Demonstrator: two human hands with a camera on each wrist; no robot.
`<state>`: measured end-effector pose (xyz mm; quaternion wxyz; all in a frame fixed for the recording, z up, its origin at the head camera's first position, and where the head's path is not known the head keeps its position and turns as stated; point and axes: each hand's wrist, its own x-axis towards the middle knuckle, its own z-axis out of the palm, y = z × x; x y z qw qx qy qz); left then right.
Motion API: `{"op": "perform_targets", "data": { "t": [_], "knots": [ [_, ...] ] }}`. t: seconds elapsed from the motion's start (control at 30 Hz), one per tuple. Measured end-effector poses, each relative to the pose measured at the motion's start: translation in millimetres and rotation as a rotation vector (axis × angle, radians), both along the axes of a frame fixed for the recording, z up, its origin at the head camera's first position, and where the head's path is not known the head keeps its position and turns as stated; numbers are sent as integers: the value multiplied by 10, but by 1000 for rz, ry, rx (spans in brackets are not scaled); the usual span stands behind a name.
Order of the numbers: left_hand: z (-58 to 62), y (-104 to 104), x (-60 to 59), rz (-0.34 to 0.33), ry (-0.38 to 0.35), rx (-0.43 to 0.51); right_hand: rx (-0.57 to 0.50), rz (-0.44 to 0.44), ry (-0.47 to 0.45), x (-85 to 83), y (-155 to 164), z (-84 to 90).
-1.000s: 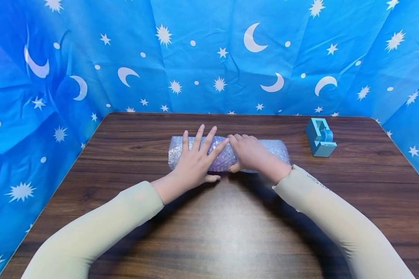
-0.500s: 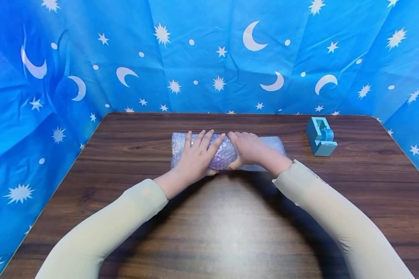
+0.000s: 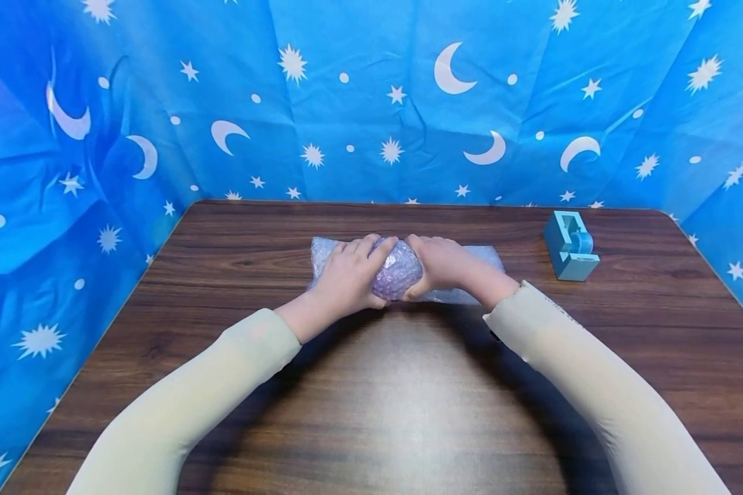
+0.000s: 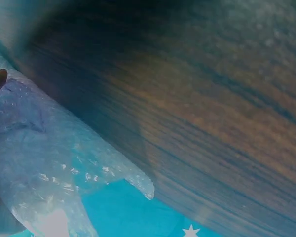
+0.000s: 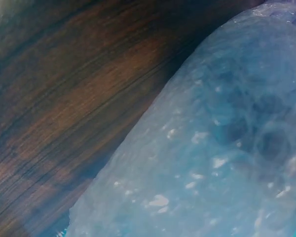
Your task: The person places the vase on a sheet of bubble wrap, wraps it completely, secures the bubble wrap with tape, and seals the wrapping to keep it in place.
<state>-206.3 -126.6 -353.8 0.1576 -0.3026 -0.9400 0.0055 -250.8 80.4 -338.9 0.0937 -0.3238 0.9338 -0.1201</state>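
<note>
A bundle of clear bubble wrap [image 3: 399,272] lies across the far middle of the table, with something purplish showing through its centre. My left hand [image 3: 349,275] grips it left of the centre, fingers over the top and thumb at the near side. Right of the centre, my right hand [image 3: 441,265] holds it the same way, so both hands squeeze the bulging middle between them. Flat loose ends of the wrap stick out past each hand. The left wrist view has one wrap end [image 4: 54,148] close up; the right wrist view has the other end [image 5: 212,143]. What is inside cannot be made out.
A teal tape dispenser [image 3: 571,246] with a roll of tape stands at the far right of the dark wooden table [image 3: 402,399]. Behind the table's back edge hangs a blue cloth [image 3: 371,103] with white moons and stars.
My left hand's spread fingers have drawn together and curled round the bundle, moving slightly right. The right hand stays about where it was. The wrapped middle now bulges more.
</note>
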Motion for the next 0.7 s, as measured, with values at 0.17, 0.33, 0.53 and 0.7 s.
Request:
{"op": "perform_targets", "data": {
  "t": [0.17,0.33,0.53,0.7],
  "knots": [
    [23,10,1,4,11,-2,11,-16,-22,4,-11,15],
    [55,17,-14,-2,9,-15,8,-23,-49,-2,-19,34],
    [97,17,-26,-1,-30,-31,6,-17,-112,-14,-17,48],
    [151,16,-20,25,-123,-39,-7,36,-187,-32,-10,75]
  ]
}}
